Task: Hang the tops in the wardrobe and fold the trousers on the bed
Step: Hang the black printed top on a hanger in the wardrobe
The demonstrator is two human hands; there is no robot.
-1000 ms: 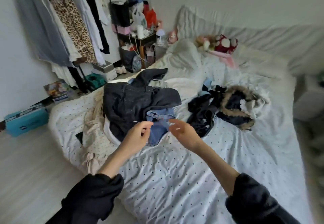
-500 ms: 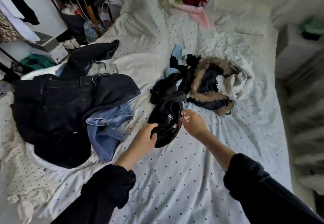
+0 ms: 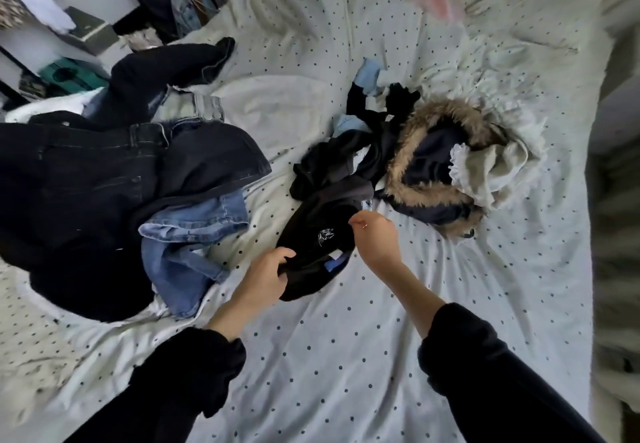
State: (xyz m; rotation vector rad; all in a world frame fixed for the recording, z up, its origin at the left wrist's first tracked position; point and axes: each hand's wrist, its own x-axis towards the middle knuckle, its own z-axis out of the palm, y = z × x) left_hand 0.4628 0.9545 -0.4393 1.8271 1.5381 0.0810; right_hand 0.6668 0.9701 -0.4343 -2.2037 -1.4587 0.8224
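Both hands have left the jeans pile and closed on a crumpled black top with a small white print (image 3: 320,245), lying on the white dotted bedsheet (image 3: 346,356). Nearest, the left hand (image 3: 265,278) grips its lower edge in curled fingers; the right hand (image 3: 375,240) pinches its upper edge. To lift it well, each hand should probably find a shoulder seam, then shake it open clear of the dark tangle beyond. Further left lie blue denim jeans (image 3: 194,234) under black jeans (image 3: 104,182); further right, a fur-trimmed navy jacket (image 3: 433,165).
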